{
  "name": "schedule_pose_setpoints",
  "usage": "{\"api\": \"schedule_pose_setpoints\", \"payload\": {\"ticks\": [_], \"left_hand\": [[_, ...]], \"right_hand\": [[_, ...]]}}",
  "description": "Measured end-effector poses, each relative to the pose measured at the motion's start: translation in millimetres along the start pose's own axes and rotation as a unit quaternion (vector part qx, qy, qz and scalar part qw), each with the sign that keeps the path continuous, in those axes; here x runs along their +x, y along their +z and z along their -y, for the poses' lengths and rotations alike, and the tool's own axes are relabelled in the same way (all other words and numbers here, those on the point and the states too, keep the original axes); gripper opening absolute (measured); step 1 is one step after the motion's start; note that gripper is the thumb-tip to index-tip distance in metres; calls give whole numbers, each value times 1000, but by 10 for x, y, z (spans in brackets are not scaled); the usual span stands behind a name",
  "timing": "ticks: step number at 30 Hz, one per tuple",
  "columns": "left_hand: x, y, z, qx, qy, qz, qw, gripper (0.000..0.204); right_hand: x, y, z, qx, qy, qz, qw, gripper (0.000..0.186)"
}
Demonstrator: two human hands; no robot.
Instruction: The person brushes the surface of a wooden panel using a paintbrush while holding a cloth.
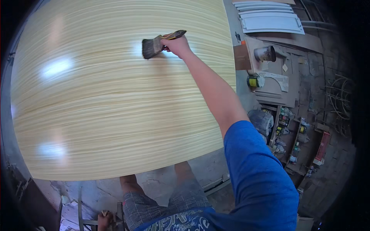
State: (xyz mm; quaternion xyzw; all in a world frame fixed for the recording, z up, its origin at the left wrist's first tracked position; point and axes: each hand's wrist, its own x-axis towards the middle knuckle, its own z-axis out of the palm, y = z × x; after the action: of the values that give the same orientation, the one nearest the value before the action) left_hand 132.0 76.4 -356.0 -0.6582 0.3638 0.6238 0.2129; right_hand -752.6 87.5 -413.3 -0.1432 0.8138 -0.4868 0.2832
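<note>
I look down on a workshop with a dusty concrete floor (216,169), and most of my view is filled by a large glossy panel (115,100) of pale striped wood veneer with bright light glare on it. My right hand (176,45) reaches out over the panel's far right corner area, its fingers curled tight round the handle of a wide paintbrush (158,43); the dark bristles point left and rest on the panel surface. My left hand (103,220) hangs low past the near edge of the panel, by my checked shorts; I cannot tell how far its fingers are closed. Beyond the right edge, on the floor, stand a yellow-banded can (253,81), a grey tin (265,53) and white door panels (269,17).
</note>
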Motion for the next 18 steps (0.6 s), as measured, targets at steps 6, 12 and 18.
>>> {"api": "schedule_pose_setpoints", "payload": {"ticks": [6,12,18], "left_hand": [[-385,882,87,191,29,-45,980,28],[-603,1763,332,229,-21,-104,968,26],[-720,2285,153,259,6,-90,962,28]], "right_hand": [[-24,-1502,-663,-55,2,-2,999,28],[-51,-2827,-1130,-104,33,-55,992,27],[-6,-4097,-1571,-297,41,-131,945,37]]}}
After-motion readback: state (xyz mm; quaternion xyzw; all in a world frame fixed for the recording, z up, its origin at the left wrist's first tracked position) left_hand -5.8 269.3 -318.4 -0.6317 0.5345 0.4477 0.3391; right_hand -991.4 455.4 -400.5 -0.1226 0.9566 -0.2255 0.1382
